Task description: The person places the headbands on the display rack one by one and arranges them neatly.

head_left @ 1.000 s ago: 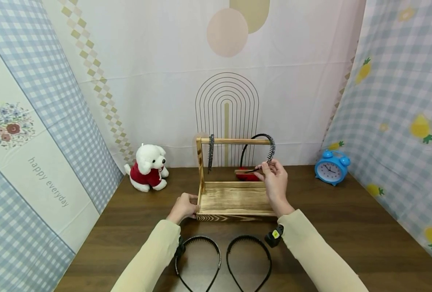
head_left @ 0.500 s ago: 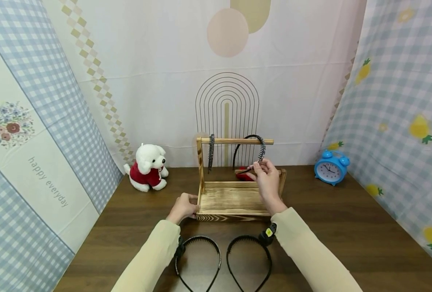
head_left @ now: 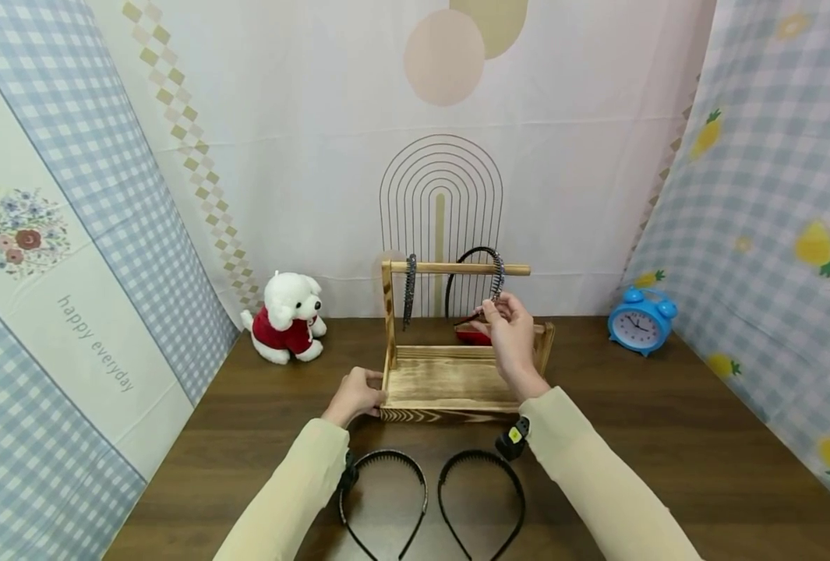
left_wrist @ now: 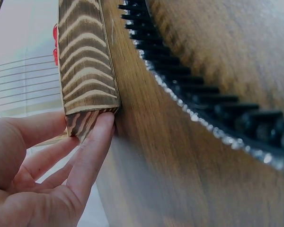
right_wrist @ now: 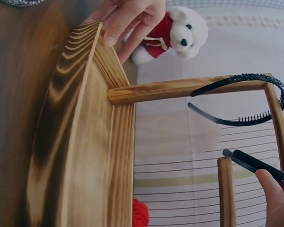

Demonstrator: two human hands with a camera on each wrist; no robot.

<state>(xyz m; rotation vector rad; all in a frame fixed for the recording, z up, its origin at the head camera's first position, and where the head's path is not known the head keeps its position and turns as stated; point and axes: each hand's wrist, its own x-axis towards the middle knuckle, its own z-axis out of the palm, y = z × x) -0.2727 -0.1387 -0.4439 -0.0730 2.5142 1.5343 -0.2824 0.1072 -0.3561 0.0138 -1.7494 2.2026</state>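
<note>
A wooden stand (head_left: 443,378) with a tray base and an overhead bar (head_left: 457,268) stands on the table. At its left end my left hand (head_left: 354,395) grips the corner, thumb and fingers on either side of the wood in the left wrist view. My right hand (head_left: 515,339) pinches a black toothed headband (head_left: 501,269) with a beaded outer face, its arch over the bar's right part. In the right wrist view the thumb lies on the headband's end (right_wrist: 255,164), near a shorter lower bar (right_wrist: 226,194). Another beaded headband (head_left: 409,292) hangs at the bar's left.
Two more headbands, a left one (head_left: 389,453) and a right one (head_left: 480,454), lie on the table (head_left: 597,467) before the stand. A white plush dog (head_left: 288,315) sits back left, a blue alarm clock (head_left: 642,321) back right. Something red (head_left: 472,335) shows behind the stand.
My right hand has moved left, carrying the headband in from the bar's free right end, which now shows. The left hand keeps its grip on the stand. The head view has shifted slightly.
</note>
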